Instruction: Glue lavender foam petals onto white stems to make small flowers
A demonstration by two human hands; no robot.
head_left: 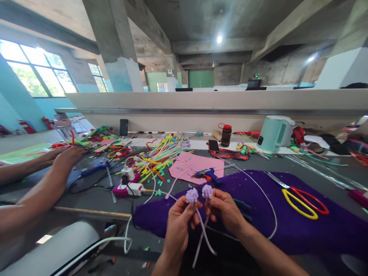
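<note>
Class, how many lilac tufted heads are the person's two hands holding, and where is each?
2. One lilac tufted head is in the left hand; the other tufted head is beside it, in the right hand. Others tucked inside either hand would be hidden.

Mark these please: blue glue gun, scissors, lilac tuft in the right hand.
Blue glue gun (209, 174): head view, on its body.
Scissors (286, 186): head view, where blades meet handles.
Lilac tuft (207, 191), held in the right hand (225, 209): head view, middle of its bunched top.
</note>
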